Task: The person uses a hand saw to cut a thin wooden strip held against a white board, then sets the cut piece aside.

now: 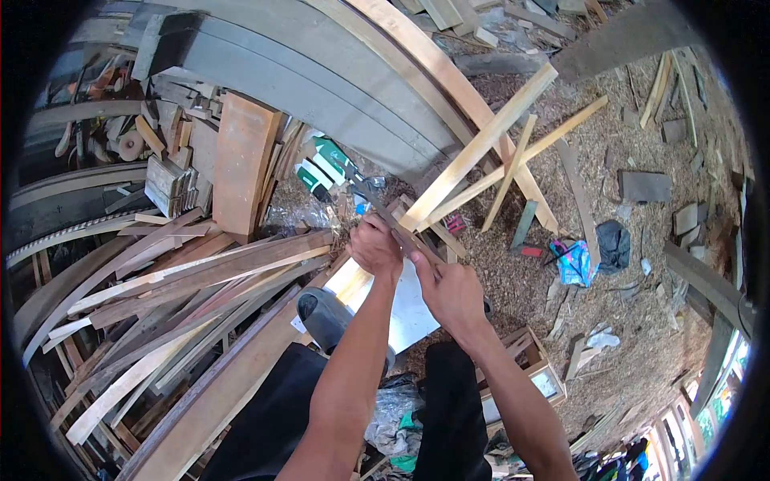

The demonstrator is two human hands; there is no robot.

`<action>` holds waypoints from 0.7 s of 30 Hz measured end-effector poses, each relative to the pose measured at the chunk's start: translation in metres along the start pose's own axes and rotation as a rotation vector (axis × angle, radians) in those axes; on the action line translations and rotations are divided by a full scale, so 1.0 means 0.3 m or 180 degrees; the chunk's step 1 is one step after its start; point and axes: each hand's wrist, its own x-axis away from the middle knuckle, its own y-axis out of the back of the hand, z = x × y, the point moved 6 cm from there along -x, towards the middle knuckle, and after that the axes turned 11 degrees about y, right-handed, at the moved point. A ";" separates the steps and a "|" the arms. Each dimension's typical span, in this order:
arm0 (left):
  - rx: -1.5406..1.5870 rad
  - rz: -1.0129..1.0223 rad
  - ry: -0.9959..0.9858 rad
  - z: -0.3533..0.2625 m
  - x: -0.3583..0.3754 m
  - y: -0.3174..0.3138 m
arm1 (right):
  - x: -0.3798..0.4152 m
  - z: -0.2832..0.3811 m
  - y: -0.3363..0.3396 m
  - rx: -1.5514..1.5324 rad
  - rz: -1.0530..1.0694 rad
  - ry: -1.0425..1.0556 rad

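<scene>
Out in front of me, a long narrow dark strip (375, 199) runs slantwise between my hands, its far end near a green-and-white box (327, 164). My left hand (374, 245) is closed at the strip's left side, fingers curled in. Lower down, my right hand (451, 295) wraps the near end of the strip, thumb laid along it. Whether the strip is a tool or plain wood I cannot tell. Beneath both hands lies a shiny white panel (411, 309), beside my grey shoe (322, 317).
Long boards (192, 280) are piled at the left, near a thick orange-brown plank (241, 164). Pale battens (481, 148) cross ahead, over ground strewn with shavings. Large grey beams (305, 76) span the top. A wooden frame (550, 383) and a blue plastic bag (574, 263) lie at right.
</scene>
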 end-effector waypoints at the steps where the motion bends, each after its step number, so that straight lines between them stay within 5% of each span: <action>1: 0.0010 0.0026 0.0066 0.004 0.001 -0.002 | 0.023 0.004 0.018 -0.0087 0.0011 -0.0024; 7: 0.0000 -0.0142 0.0134 -0.015 -0.002 -0.002 | 0.333 -0.062 0.227 -0.0738 -0.0278 0.0025; 9: -0.0022 -0.0230 0.0129 -0.002 0.006 0.000 | 0.381 -0.119 0.206 -0.0148 0.0228 -0.0282; 16: 0.0066 0.0138 0.0095 0.010 -0.031 -0.029 | -0.063 0.021 0.004 -0.0377 0.0027 -0.0139; 21: 0.0070 -0.0053 0.0248 0.010 -0.012 -0.009 | 0.087 0.039 0.091 -0.0549 -0.0183 0.0032</action>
